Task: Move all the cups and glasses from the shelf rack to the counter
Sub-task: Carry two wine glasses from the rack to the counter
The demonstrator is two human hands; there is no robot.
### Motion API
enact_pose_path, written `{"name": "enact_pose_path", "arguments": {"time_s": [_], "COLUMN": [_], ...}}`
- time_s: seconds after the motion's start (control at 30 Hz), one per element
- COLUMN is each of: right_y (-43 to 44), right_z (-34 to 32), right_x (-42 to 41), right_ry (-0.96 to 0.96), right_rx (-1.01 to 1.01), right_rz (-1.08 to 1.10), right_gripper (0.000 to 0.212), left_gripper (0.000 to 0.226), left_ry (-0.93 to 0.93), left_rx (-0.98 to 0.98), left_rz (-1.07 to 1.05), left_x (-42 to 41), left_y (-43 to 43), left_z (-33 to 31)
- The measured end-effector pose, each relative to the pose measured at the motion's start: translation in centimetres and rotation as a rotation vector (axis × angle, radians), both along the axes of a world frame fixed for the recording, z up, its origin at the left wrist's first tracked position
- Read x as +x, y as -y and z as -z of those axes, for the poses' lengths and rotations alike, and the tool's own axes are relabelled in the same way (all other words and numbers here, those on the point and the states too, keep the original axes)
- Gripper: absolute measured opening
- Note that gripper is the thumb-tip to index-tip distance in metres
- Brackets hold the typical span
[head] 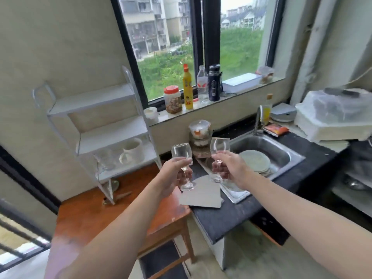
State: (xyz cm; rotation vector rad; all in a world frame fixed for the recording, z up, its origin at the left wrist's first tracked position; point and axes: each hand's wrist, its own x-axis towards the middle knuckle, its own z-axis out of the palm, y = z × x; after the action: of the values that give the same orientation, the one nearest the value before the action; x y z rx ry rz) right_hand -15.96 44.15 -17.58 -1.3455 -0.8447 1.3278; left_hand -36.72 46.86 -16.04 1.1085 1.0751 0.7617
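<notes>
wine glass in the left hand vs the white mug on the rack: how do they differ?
The wine glass is clear and stemmed; the white mug is opaque with a side handle. The wine glass is held in the air, its stem gripped by the left hand; the white mug stands on a lower shelf of the shelf rack. Both are upright.

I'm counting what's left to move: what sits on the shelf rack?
On the lowest shelf: a white mug and, left of it, a clear glass. Blur hides whether more clear glasses stand there.
</notes>
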Motion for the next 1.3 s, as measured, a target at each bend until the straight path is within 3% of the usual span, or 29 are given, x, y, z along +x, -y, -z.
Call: {"name": "enact_pose_path", "arguments": {"time_s": [0.37,0.67,0.97,1.3], "right_y": [18.3,32.7,38.0,43.5], "right_z": [0.4,1.5,3.5,2.6], "right_x": [27.0,46.7,60.5,75.4], "right_ry": [0.074,0.119,0.061,0.044], "right_rx": [-0.068,-0.13,-0.124,-0.166], "right_rz": [0.383,0.652,0.934,1.287], "right_gripper": [0.046,0.027,0.037,0.029], "left_gripper": [0.03,0.036,0.035,0.039], "left_ry": [-0.009,-0.04,-0.072,-0.096], "left_rx": [-0.06,-0.064,-0.046,0.022], "left_rz": [0.453,0.774,1.009,1.303], "left_x": [30.1,53.9,72.8,94.8], "left_y": [8.4,18.5,20.6,23.4], "left_z": [1.7,3.0,3.7,3.0]}}
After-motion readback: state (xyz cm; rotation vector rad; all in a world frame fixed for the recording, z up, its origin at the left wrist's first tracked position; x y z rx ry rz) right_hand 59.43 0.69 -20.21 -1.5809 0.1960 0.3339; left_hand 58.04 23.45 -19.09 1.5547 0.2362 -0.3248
